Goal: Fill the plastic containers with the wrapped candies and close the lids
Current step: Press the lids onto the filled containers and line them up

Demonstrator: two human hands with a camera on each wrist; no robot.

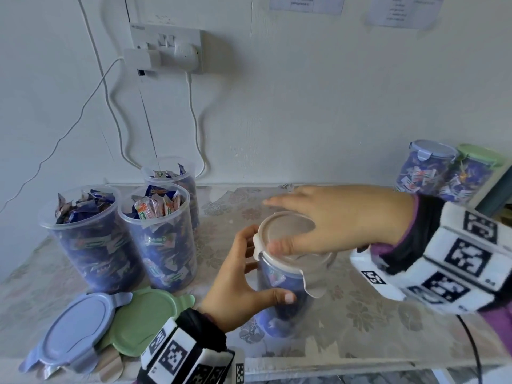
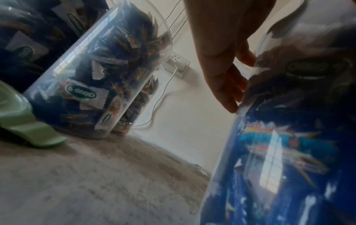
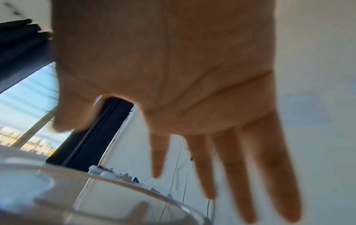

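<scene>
My left hand [image 1: 243, 284] sits nearest me, fingers and thumb curled round the jar [image 1: 282, 286] so it cannot slide or tip while I work on top of it. That grip is firm on the clear wall, thumb on the near side, fingers [image 2: 229, 85] wrapped round the far side. The jar stands upright on the tabletop [image 1: 374, 314], packed with candies, near its front middle.

The white lid [image 1: 279, 242] lies on the jar's mouth, a little askew I think, its side flaps still sticking out and not snapped down. My right hand [image 1: 340, 220] is flat above it, fingers straight and spread, holding nothing; the palm looks set to press the lid home, though I cannot tell whether it touches the lid.

To the left stand three open jars [image 1: 158, 239], full and waiting. Their lids are kept close by at the front edge: a blue lid [image 1: 74, 331] overlapped with a green lid [image 1: 146, 320], within easy reach. Two closed jars [image 1: 424, 170] are parked far right against the wall, out of the way.
</scene>
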